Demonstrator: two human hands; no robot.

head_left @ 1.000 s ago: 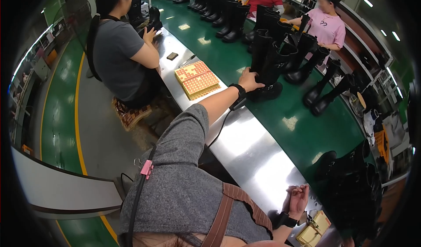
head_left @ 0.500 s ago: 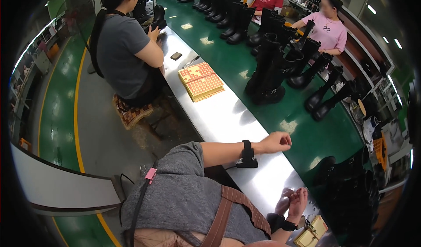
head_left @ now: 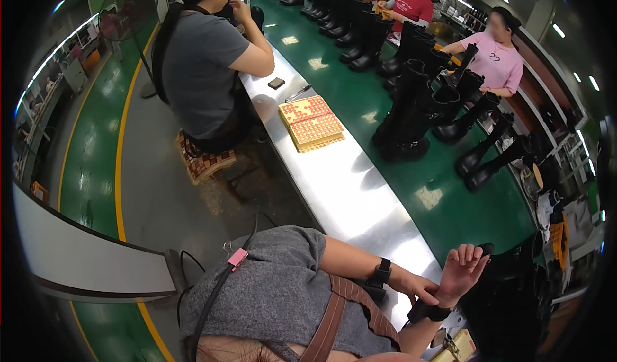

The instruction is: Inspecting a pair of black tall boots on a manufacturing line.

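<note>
My left hand (head_left: 416, 286) reaches across to my right wrist, its fingers pressed on the black wrist strap (head_left: 429, 311) there; some fingertips are hidden. My right hand (head_left: 461, 273) is raised at the bench's far edge, palm showing, fingers apart and slightly bent, holding nothing. Another black strap with a small box (head_left: 380, 273) sits on my left wrist. Below both hands lies the shiny metal bench (head_left: 360, 201). Near my right forearm is a yellowish box or stack (head_left: 457, 347), partly covered by the arm.
A yellow box with a red pattern (head_left: 312, 123) and a small dark block (head_left: 276, 83) lie farther up the bench. Black boots (head_left: 402, 124) stand along the green conveyor belt (head_left: 411, 195) beyond it. Co-workers sit left (head_left: 199, 73) and across (head_left: 495, 60). A pale panel (head_left: 96, 253) is at left.
My left hand has come down from over the bench to my right wrist. My right hand has risen and its fingers have spread from a pinch. The view has shifted slightly.
</note>
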